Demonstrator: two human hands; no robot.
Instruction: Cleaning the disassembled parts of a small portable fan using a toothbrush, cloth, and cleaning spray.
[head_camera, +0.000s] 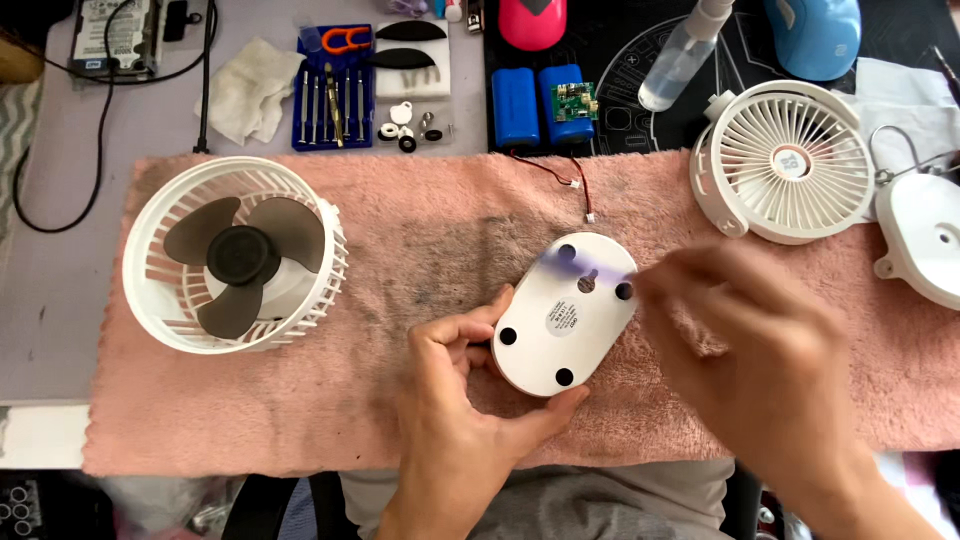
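Pink towel (420, 240) covers the bench (60, 300), head view. White oval fan base (565, 315), underside up with four black pads, lies at towel centre; left hand (455, 400) holds it, thumb and fingers closed on its lower-left edge. Right hand (760, 350), blurred, meets the base's upper right with a pale purple tool (585, 265); its grip cannot be told. Fan cage with grey blades (235, 255) left. White front grille (785, 160) right. Blue battery pack (545, 100) and screwdriver set (335, 90) behind.

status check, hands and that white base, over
Left hand grips white base. Right hand at its top edge, blurred. Nothing blocking; fan cage sits apart.
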